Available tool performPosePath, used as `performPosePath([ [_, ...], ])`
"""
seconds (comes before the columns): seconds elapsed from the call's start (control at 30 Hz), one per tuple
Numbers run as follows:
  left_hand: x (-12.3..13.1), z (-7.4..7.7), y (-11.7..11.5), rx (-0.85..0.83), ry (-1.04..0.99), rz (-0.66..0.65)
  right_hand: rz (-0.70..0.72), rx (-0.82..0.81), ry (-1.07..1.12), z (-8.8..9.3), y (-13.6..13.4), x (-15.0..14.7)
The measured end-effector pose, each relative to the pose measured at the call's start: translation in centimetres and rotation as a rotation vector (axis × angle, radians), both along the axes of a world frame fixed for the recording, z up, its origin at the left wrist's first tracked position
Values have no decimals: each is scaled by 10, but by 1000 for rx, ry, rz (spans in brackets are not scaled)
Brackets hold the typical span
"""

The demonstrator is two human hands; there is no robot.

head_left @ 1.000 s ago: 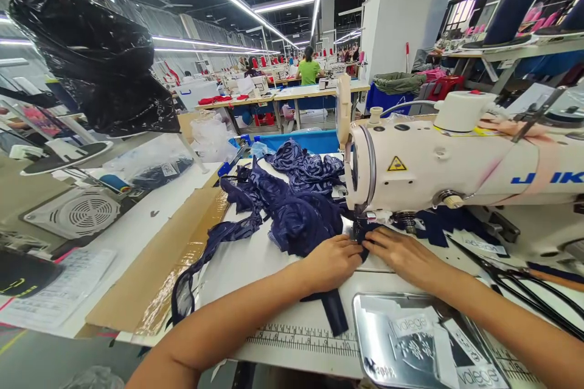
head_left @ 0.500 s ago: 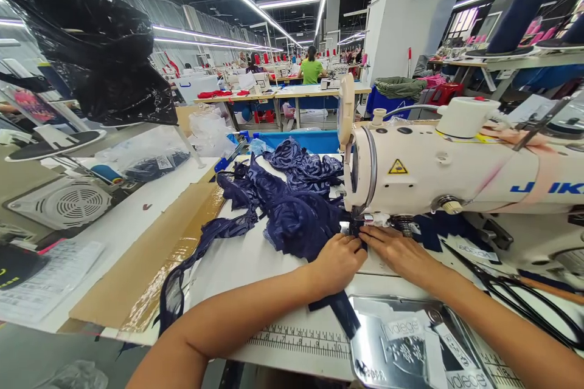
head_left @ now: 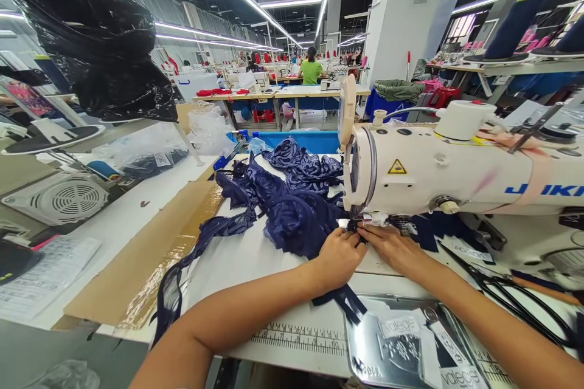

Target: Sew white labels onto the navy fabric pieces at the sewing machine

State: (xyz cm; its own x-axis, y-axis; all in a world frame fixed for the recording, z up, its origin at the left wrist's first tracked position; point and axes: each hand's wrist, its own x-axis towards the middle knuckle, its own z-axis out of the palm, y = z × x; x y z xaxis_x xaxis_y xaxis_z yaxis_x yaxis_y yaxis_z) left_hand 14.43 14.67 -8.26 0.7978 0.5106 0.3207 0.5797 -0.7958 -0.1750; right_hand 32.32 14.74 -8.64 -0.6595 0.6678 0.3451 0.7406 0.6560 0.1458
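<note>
My left hand [head_left: 338, 257] and my right hand [head_left: 389, 248] meet fingertip to fingertip just under the needle of the cream sewing machine [head_left: 438, 173]. Both pinch a narrow navy fabric strip [head_left: 343, 302] that trails back toward me over the table edge. A heap of navy lace fabric [head_left: 292, 206] lies just left of my left hand, spilling a long tail down toward the left. The strip's end at the needle is hidden by my fingers.
A metal tray [head_left: 365, 328] with white labels sits at the front right. Black scissors [head_left: 511, 292] lie to the right of my right arm. Brown cardboard [head_left: 137, 267] covers the table's left part. A black plastic bag [head_left: 91, 42] hangs at upper left. A person in green [head_left: 311, 70] works far behind.
Both hands have slid forward toward the needle, and the navy strip has been drawn further under the machine. The strip's loose end has swung right near the tray.
</note>
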Motion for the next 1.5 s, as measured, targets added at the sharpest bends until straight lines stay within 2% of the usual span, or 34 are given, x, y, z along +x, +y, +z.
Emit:
performPosePath([
  [0.33,5,-1,1,76,-3,39,-29,-28,38,0,5,1],
  [0.53,-4,-4,-5,115,-62,9,-33,16,25,-4,7,1],
  [0.73,-35,0,-9,12,-81,26,-82,-8,70,-1,3,0],
  [0.9,-58,13,17,-149,-230,170,13,-72,151,3,-10,-7],
  [1.03,-59,24,27,-254,-274,250,57,-40,170,4,-14,-15],
  [1.1,-52,26,23,-185,-235,210,60,-34,166,4,-13,-16],
  [1.27,-34,22,14,73,-72,-23,54,-76,207,3,-9,-15],
  [1.5,-27,2,29,147,-60,-86,37,-158,361,-10,-1,-7],
])
